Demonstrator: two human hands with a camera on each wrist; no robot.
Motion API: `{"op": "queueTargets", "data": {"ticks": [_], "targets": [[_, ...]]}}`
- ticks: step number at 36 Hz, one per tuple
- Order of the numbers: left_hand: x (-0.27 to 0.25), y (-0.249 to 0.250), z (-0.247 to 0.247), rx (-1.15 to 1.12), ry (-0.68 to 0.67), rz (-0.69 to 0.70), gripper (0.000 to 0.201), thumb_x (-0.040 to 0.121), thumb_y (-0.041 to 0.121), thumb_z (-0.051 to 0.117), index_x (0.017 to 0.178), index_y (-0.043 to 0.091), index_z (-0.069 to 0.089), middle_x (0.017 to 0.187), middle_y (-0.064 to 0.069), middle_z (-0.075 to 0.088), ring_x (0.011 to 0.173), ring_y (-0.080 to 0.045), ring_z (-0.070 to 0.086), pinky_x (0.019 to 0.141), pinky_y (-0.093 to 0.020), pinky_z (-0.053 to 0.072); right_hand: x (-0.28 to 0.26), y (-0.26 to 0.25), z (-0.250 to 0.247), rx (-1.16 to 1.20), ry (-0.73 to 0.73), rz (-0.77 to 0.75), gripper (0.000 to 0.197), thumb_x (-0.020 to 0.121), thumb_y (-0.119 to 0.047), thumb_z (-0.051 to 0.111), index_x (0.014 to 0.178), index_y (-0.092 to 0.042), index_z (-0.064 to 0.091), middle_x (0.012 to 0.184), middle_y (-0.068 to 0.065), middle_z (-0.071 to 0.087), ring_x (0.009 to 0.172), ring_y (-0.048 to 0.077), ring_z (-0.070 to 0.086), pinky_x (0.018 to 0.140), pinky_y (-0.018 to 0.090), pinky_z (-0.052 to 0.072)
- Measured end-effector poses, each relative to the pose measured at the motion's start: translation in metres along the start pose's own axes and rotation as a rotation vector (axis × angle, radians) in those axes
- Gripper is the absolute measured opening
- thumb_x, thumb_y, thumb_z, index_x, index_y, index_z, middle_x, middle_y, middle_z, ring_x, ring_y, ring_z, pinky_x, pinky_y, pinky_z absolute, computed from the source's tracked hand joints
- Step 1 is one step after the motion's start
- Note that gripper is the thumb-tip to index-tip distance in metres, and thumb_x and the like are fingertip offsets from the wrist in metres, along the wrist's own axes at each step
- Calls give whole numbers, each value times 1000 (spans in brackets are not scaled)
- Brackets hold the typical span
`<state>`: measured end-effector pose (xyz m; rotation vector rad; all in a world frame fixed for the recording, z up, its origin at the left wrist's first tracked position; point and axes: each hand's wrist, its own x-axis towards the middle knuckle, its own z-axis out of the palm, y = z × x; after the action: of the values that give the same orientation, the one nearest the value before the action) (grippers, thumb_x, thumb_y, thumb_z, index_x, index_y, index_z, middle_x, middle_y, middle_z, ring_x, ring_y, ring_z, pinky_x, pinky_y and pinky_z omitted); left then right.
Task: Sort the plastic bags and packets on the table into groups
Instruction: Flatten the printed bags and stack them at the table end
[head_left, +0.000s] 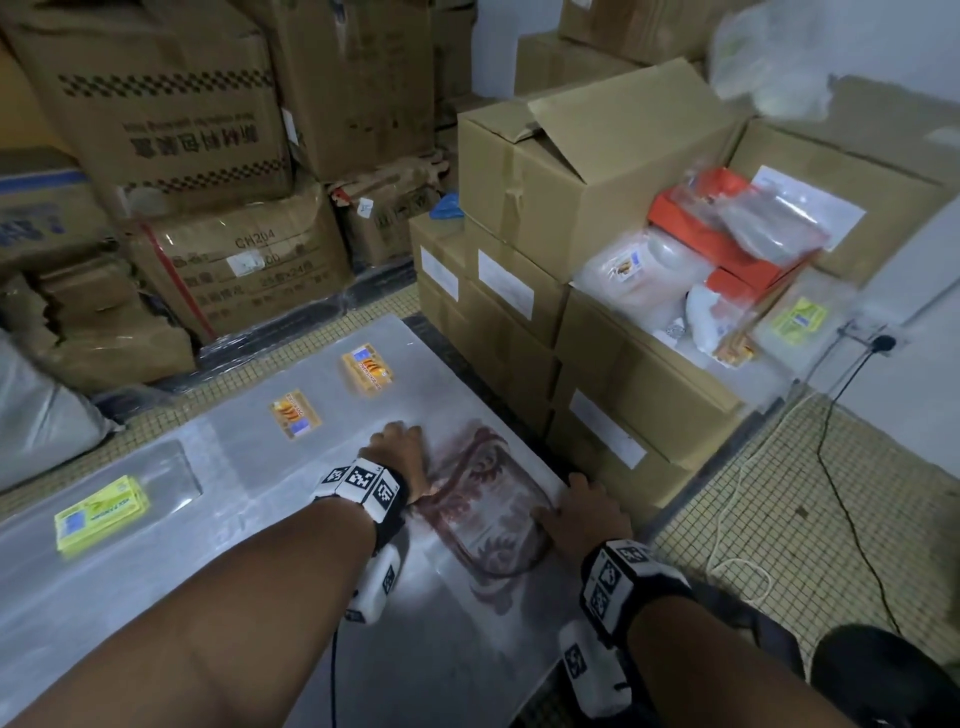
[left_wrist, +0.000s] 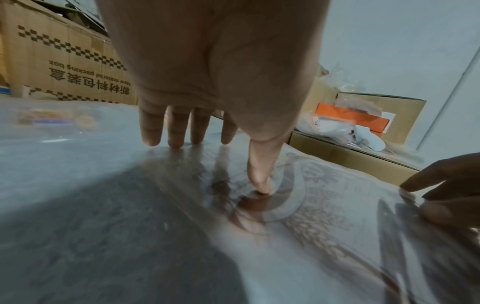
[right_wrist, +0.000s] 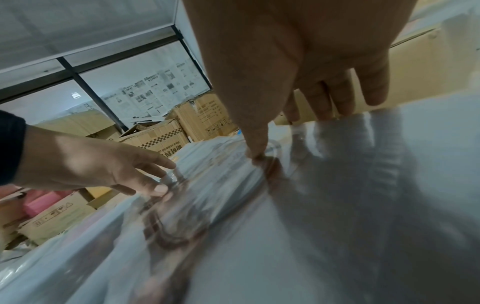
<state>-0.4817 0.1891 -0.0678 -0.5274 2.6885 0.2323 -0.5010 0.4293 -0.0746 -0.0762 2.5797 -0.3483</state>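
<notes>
A clear plastic bag with a dark red ornamental print (head_left: 491, 501) lies flat near the right edge of the grey table (head_left: 218, 561). My left hand (head_left: 402, 444) rests flat on the bag's left edge, fingers straight, with the thumb (left_wrist: 259, 183) pressing the film. My right hand (head_left: 579, 501) presses the bag's right edge with straight fingers (right_wrist: 340, 102). Farther back lie two packets with orange labels (head_left: 366, 369) (head_left: 293, 413). A yellow-green packet (head_left: 101, 512) lies at the table's left.
Stacked cardboard boxes (head_left: 524, 291) stand right against the table's right side, topped with a pile of clear bags and orange boxes (head_left: 727, 249). More cartons (head_left: 171, 135) fill the back wall. A black cable (head_left: 852, 519) crosses the tiled floor at right.
</notes>
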Motion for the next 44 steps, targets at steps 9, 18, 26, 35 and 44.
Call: {"op": "queueTargets", "data": {"ticks": [9, 18, 26, 35, 44], "targets": [[-2, -6, -2, -8, 6, 29, 69, 76, 30, 78, 134, 17, 45, 134, -14, 40, 118, -37, 50, 95, -45, 49, -15, 6, 8, 182, 154, 213, 77, 90, -59, 50, 148, -14, 24, 152, 15, 29, 139, 35, 29, 113, 48, 28], [1, -9, -4, -38, 7, 42, 68, 83, 26, 70, 143, 18, 38, 135, -16, 39, 119, -36, 49, 93, -43, 50, -28, 6, 19, 478, 185, 539, 83, 85, -43, 70, 147, -6, 28, 142, 24, 35, 130, 40, 40, 104, 43, 37], [7, -4, -7, -30, -20, 55, 59, 84, 32, 67, 136, 15, 44, 130, -16, 41, 116, -35, 49, 91, -40, 49, -28, 9, 8, 571, 103, 613, 79, 84, -42, 72, 140, -3, 31, 141, 21, 39, 129, 35, 45, 103, 39, 39], [9, -5, -8, 15, -48, 66, 61, 84, 31, 70, 135, 12, 45, 129, -16, 40, 114, -37, 52, 88, -41, 49, -35, 16, 10, 554, 56, 471, 77, 87, -32, 71, 143, 4, 31, 145, 24, 38, 131, 38, 41, 104, 41, 36], [6, -10, -12, -57, -41, 64, 54, 85, 27, 65, 132, 11, 46, 125, -15, 42, 113, -36, 52, 95, -44, 49, -41, 15, 13, 571, 96, 481, 72, 90, -29, 66, 143, 5, 31, 145, 25, 38, 132, 39, 41, 105, 42, 36]]}}
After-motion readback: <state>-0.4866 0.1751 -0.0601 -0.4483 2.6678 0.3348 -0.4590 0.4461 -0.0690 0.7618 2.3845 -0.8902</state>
